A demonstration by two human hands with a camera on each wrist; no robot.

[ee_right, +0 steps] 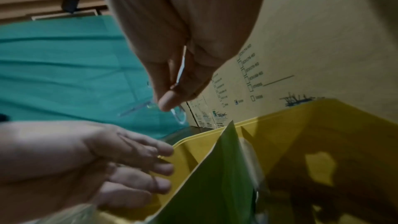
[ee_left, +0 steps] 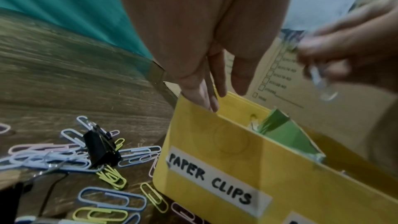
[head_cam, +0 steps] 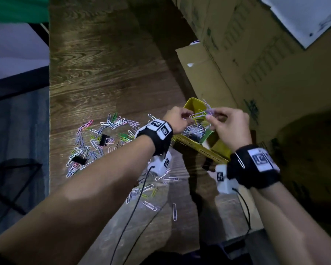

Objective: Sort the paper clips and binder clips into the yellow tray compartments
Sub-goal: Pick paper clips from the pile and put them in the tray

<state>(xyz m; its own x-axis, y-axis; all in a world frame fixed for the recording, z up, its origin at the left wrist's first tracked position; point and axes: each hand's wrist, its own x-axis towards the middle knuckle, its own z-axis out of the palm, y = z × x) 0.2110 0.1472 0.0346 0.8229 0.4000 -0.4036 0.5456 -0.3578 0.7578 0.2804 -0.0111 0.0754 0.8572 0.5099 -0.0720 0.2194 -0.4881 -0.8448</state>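
The yellow tray (head_cam: 203, 148) stands at the table's right, with "PAPER CLIPS" written on its front wall (ee_left: 215, 142). A green divider (ee_right: 215, 176) splits it, and a heap of paper clips (head_cam: 194, 131) lies in the near compartment. Above the tray my right hand (head_cam: 210, 116) pinches a few linked pale paper clips (head_cam: 199, 114) between thumb and fingers (ee_right: 165, 98). My left hand (head_cam: 187, 117) hovers beside them with straight, relaxed fingers (ee_left: 217, 94) over the tray's rim, holding nothing. Loose coloured paper clips (head_cam: 107, 134) and two black binder clips (head_cam: 103, 140) (head_cam: 79, 160) lie on the table to the left.
Tall cardboard boxes (head_cam: 256, 64) stand right behind the tray. The wooden table's (head_cam: 103, 64) left edge runs down the left of the head view. More paper clips (head_cam: 151, 190) and a black binder clip (head_cam: 206, 165) lie near the tray's front. Thin black cables (head_cam: 134, 213) hang from both wrists.
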